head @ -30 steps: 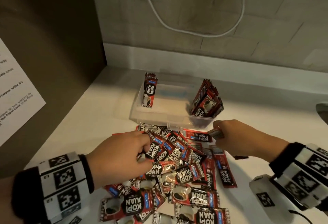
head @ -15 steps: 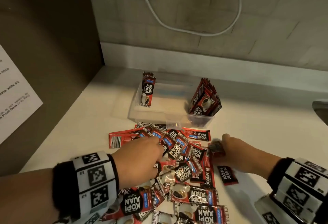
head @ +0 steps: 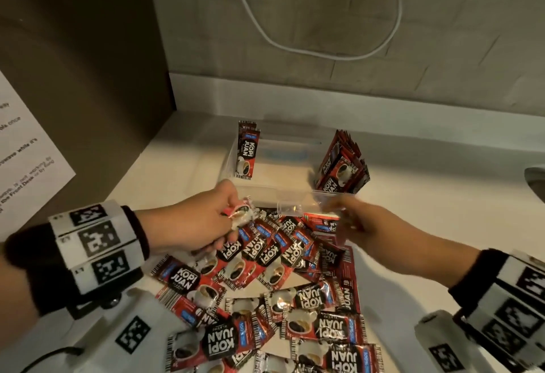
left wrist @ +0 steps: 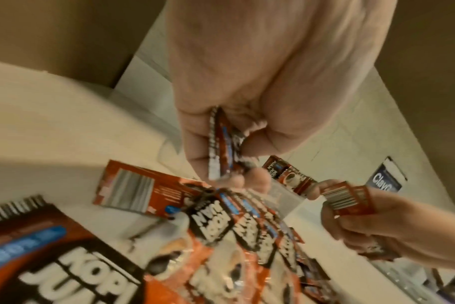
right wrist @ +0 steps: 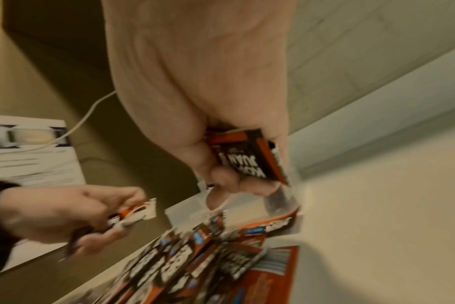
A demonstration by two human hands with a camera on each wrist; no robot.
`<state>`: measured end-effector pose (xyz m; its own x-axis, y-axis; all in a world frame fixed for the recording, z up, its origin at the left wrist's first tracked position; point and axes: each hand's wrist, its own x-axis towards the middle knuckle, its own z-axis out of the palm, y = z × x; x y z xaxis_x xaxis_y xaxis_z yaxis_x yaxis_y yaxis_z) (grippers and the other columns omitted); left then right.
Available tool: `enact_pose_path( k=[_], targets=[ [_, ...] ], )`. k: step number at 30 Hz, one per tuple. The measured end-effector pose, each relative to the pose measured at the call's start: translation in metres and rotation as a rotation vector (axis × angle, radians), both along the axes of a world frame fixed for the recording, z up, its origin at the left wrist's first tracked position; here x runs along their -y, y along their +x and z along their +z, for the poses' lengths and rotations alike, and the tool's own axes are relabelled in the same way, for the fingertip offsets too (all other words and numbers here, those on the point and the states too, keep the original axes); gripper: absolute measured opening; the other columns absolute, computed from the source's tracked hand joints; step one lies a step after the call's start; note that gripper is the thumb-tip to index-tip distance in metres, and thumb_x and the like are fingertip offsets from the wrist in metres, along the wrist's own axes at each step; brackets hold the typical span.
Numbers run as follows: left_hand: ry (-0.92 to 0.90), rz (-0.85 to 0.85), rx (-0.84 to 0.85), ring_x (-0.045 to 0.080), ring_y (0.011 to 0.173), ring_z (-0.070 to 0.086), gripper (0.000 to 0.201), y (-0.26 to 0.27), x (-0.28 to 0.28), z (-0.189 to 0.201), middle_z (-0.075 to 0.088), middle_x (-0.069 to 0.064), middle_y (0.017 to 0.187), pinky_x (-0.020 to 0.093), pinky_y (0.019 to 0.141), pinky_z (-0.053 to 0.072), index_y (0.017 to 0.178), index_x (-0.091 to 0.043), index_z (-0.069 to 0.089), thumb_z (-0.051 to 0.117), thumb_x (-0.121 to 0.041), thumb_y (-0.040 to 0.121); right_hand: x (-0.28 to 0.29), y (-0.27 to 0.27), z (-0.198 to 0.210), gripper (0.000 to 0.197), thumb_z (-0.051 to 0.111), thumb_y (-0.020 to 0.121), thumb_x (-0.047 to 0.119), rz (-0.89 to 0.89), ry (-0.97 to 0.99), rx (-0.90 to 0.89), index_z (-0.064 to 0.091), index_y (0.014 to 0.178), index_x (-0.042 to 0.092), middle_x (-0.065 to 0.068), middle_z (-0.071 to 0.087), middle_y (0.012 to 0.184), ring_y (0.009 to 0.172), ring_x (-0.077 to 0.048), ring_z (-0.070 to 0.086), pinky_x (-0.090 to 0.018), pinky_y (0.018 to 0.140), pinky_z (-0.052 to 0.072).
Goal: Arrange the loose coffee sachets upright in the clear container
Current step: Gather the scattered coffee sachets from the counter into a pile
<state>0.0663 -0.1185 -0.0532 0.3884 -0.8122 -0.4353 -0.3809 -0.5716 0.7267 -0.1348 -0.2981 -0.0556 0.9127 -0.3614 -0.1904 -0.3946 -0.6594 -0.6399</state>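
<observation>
A clear container (head: 290,195) stands at the back of the counter. One sachet (head: 247,149) stands upright at its left end, and a leaning bundle of sachets (head: 342,166) fills its right end. Loose red and black coffee sachets (head: 265,278) lie in a heap in front of it. My left hand (head: 206,219) grips a few sachets (left wrist: 221,144) just before the container's front left corner. My right hand (head: 362,222) holds a small stack of sachets (right wrist: 249,156) at the container's front right edge.
A brown side panel (head: 88,77) with a paper notice (head: 23,151) closes off the left. A tiled wall with a white cable (head: 309,48) runs behind the container. A metal edge (head: 535,180) shows at the far right. Bare counter (head: 442,210) lies to the right.
Both hands lifted off the heap and moved back toward the container, each carrying sachets. The left hand went from pressing into the pile to gripping sachets.
</observation>
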Motion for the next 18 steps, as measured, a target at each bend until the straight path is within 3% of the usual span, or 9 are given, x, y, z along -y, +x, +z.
enact_pose_path(
  k=[1, 3, 5, 8, 10, 14, 16, 18],
  targets=[
    [0.024, -0.001, 0.061, 0.014, 0.059, 0.053, 0.026, 0.004, -0.001, -0.003, 0.065, 0.008, 0.088, 0.023, 0.045, 0.037, 0.099, -0.026, 0.036, 0.048, -0.004, 0.093, -0.009, 0.004, 0.001, 0.025, 0.058, 0.092, 0.009, 0.105, -0.04, -0.013, 0.051, 0.107, 0.028, 0.016, 0.055, 0.076, 0.071, 0.011, 0.055, -0.01, 0.063, 0.043],
    [0.083, -0.025, 0.206, 0.009, 0.067, 0.063, 0.033, 0.008, -0.003, -0.007, 0.067, -0.001, 0.094, 0.023, 0.053, 0.048, 0.107, -0.028, 0.04, 0.063, -0.02, 0.085, -0.025, 0.011, -0.001, 0.024, 0.071, 0.083, 0.025, 0.279, -0.121, -0.074, 0.057, 0.102, 0.029, 0.018, 0.057, 0.084, 0.078, 0.007, 0.055, -0.009, 0.067, 0.041],
    [0.143, -0.085, 0.323, 0.006, 0.077, 0.067, 0.053, 0.006, -0.004, -0.014, 0.067, -0.009, 0.099, 0.028, 0.068, 0.057, 0.115, -0.029, 0.044, 0.076, -0.038, 0.074, -0.037, 0.018, -0.011, 0.034, 0.076, 0.075, 0.035, 0.403, -0.267, -0.183, 0.059, 0.103, 0.024, 0.01, 0.059, 0.097, 0.088, -0.007, 0.055, -0.022, 0.074, 0.046],
    [0.194, -0.176, 0.541, 0.008, 0.095, 0.061, 0.071, 0.001, -0.002, -0.029, 0.063, -0.009, 0.111, 0.03, 0.084, 0.053, 0.122, -0.026, 0.049, 0.081, -0.053, 0.065, -0.045, 0.025, -0.024, 0.039, 0.077, 0.073, 0.036, 0.463, -0.457, -0.272, 0.059, 0.104, 0.019, -0.001, 0.063, 0.101, 0.09, -0.02, 0.057, -0.031, 0.075, 0.05],
    [0.164, -0.173, 0.57, 0.01, 0.098, 0.06, 0.063, 0.003, 0.002, -0.034, 0.064, -0.009, 0.111, 0.029, 0.085, 0.05, 0.117, -0.025, 0.056, 0.081, -0.052, 0.066, -0.042, 0.028, -0.025, 0.035, 0.076, 0.074, 0.032, 0.443, -0.459, -0.259, 0.061, 0.102, 0.017, -0.002, 0.066, 0.097, 0.084, -0.019, 0.058, -0.031, 0.072, 0.051],
    [0.072, -0.096, 0.488, 0.006, 0.087, 0.062, 0.033, 0.01, 0.005, -0.032, 0.069, -0.012, 0.101, 0.024, 0.079, 0.051, 0.103, -0.029, 0.069, 0.081, -0.033, 0.072, -0.031, 0.03, -0.02, 0.017, 0.071, 0.077, 0.026, 0.37, -0.329, -0.174, 0.063, 0.089, 0.016, 0.005, 0.065, 0.079, 0.068, -0.01, 0.056, -0.027, 0.064, 0.049],
    [0.045, -0.08, 0.457, 0.006, 0.085, 0.062, 0.029, 0.014, 0.007, -0.032, 0.067, -0.012, 0.099, 0.023, 0.076, 0.051, 0.1, -0.032, 0.066, 0.08, -0.03, 0.074, -0.026, 0.028, -0.015, 0.012, 0.066, 0.082, 0.024, 0.343, -0.298, -0.139, 0.058, 0.088, 0.016, 0.007, 0.058, 0.075, 0.067, -0.011, 0.052, -0.026, 0.063, 0.046],
    [0.064, -0.102, 0.436, 0.007, 0.091, 0.059, 0.033, 0.016, 0.007, -0.037, 0.058, -0.011, 0.103, 0.023, 0.079, 0.048, 0.102, -0.031, 0.057, 0.078, -0.033, 0.077, -0.022, 0.023, -0.013, 0.013, 0.061, 0.086, 0.02, 0.307, -0.235, -0.105, 0.054, 0.096, 0.016, 0.004, 0.057, 0.083, 0.074, -0.013, 0.053, -0.027, 0.067, 0.045]
  ],
)
